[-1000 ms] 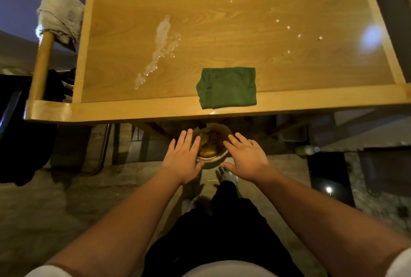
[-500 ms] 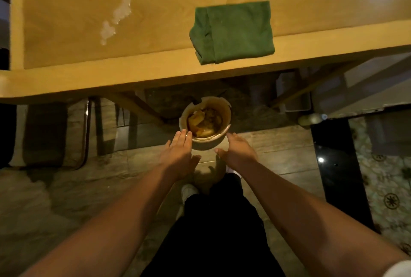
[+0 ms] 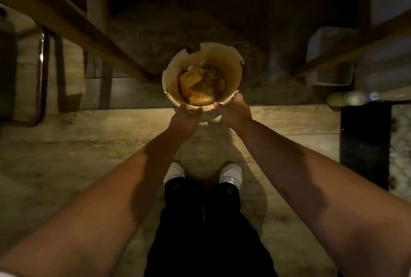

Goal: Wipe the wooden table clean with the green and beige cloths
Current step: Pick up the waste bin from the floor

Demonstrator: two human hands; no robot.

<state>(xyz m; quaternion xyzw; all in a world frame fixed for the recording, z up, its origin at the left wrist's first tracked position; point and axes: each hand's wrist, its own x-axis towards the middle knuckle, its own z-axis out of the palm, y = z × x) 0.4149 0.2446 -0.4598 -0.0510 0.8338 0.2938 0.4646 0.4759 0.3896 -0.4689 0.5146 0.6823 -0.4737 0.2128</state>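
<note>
I am looking down under the wooden table; its top and the green and beige cloths are out of view. Only the table's slanted braces [image 3: 73, 25] show. A pale round bucket [image 3: 232, 69] with a chipped rim stands on the floor between them, holding wet yellow-brown scraps. My left hand [image 3: 185, 118] curls over the near rim on the left. On the near right of the same rim sits my right hand [image 3: 233, 110], fingers closed over the edge.
A second brace [image 3: 355, 43] runs at the right above a white box [image 3: 331, 58]. A black block [image 3: 364, 143] stands on the floor to the right, a metal chair leg [image 3: 42, 76] to the left. My white shoes [image 3: 231, 173] are just behind the bucket.
My view has dropped from the tabletop to the floor beneath it. Both hands have gone down from hovering open above the bucket and closed on its near rim.
</note>
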